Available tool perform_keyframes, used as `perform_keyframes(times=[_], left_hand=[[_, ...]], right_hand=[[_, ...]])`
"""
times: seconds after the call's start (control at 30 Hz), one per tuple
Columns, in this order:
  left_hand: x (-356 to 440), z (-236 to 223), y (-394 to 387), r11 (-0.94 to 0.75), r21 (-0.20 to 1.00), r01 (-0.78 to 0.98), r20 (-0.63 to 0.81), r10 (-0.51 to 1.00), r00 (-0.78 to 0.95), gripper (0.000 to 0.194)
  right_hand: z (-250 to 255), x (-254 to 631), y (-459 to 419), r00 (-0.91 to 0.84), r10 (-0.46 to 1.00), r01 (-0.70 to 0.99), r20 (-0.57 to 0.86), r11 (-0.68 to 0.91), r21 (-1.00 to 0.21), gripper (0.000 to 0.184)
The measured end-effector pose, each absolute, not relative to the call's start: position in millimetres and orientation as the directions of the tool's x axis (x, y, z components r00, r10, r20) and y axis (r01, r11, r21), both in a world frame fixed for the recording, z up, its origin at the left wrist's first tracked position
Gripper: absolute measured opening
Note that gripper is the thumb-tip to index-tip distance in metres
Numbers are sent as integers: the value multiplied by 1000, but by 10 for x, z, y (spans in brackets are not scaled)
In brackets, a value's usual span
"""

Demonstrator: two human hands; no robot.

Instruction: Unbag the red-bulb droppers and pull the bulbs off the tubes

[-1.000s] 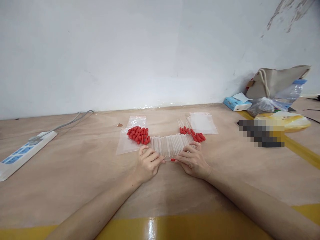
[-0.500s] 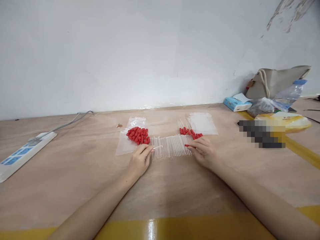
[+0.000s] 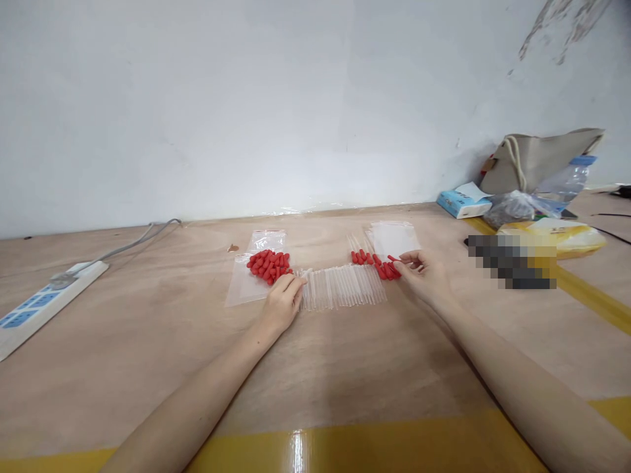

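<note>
Clear thin tubes (image 3: 342,288) lie side by side in a row in the middle of the table. My left hand (image 3: 284,302) is at the row's left end, fingers pinched together; what is between the fingertips is hidden. Left of it, a heap of loose red rubber bulbs (image 3: 269,265) rests on a clear plastic bag (image 3: 240,289). To the right, several droppers with red bulbs (image 3: 362,257) lie with their tubes pointing away. My right hand (image 3: 422,274) is at the near end of this group, its thumb and fingertip on a red-bulbed dropper (image 3: 393,258).
Another clear bag (image 3: 397,236) lies behind the droppers. A white power strip (image 3: 64,295) with a grey cable is at the left. At the right are a blue tissue pack (image 3: 463,201), a yellow package (image 3: 557,240), a plastic bottle (image 3: 578,176) and a beige bag (image 3: 547,154).
My right hand has moved right and away from me, carrying the red-bulbed piece from the tubes' right end to the droppers. My left hand has shifted slightly; the tube in its fingers no longer shows.
</note>
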State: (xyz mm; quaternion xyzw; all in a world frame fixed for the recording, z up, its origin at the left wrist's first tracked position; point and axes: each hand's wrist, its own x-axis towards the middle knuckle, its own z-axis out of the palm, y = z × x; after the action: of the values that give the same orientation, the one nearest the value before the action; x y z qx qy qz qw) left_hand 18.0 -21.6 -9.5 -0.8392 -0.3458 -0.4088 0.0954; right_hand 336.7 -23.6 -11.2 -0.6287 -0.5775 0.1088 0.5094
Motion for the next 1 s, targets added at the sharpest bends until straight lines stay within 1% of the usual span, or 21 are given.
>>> perform_keyframes(times=[0.1,0.23,0.33,0.4,0.53,0.63,0.77,0.83,1.0], left_hand=[[188,-99,-227,-765,122,632,733,499,463,17],[220,-102,-258,-787,184,588,704,523,480,14],[245,-99,-293,-793,223,568,676,545,496,16],[254,-99,-311,-795,230,561,659,551,512,17],[253,-93,-332,-806,234,543,658,543,523,23],[231,-71,-348,-806,239,541,669,541,510,27],[158,-27,-369,-774,238,587,703,555,445,18],[113,-15,-374,-752,243,613,710,569,416,16],[47,-23,-358,-728,233,644,730,569,379,14]], right_hand=[[-132,3327,-250,216,826,716,521,229,-659,18],[-152,3294,-253,78,782,800,618,321,-508,14],[-147,3278,-252,-5,760,849,649,347,-399,13],[-136,3262,-258,-34,763,873,645,337,-353,13],[-113,3231,-288,-39,782,904,621,293,-312,15],[-99,3209,-322,-3,772,913,635,261,-314,17],[-32,3139,-354,69,777,912,625,204,-355,21],[36,3078,-333,98,808,928,580,136,-347,22],[217,2911,-112,138,887,968,441,-27,-249,28]])
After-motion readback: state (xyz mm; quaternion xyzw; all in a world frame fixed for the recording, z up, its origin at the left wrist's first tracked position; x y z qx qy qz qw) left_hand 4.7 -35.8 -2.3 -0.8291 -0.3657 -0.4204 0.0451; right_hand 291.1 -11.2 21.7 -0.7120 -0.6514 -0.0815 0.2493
